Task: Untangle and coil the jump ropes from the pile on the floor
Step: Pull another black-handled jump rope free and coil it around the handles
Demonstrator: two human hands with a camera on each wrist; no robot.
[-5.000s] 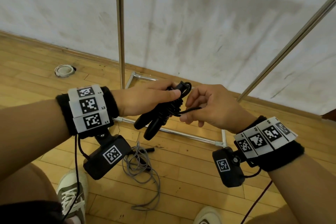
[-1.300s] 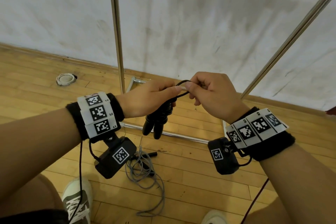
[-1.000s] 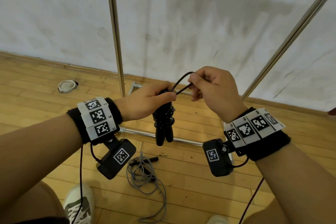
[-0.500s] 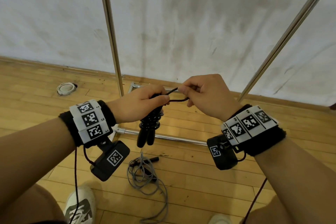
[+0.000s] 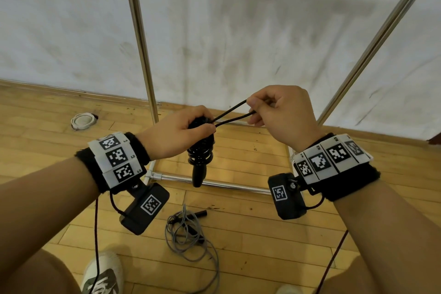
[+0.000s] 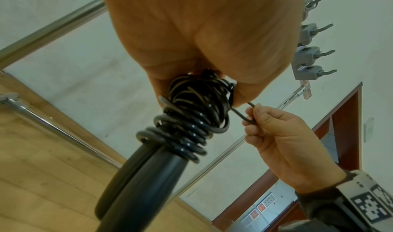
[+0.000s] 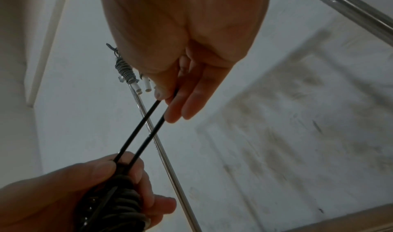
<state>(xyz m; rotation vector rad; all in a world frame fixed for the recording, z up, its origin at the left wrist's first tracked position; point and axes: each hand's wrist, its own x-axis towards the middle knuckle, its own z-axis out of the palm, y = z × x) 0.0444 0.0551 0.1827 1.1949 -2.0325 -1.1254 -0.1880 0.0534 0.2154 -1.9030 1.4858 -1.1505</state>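
Far left on the wooden floor (image 5: 250,229) sits a white ring (image 5: 82,121), and nearer, a grey jump rope (image 5: 188,236) lies loosely tangled between the person's arms. Up in the air the left hand (image 5: 176,136) is wrapped tight round the black jump rope (image 5: 200,157) — cord wound in coils around its two handles, which hang downward. Over on the right, the right hand (image 5: 281,114) pinches a loop of that black cord — two strands stretched taut between the hands, metal rack (image 5: 140,38) against the wall behind.
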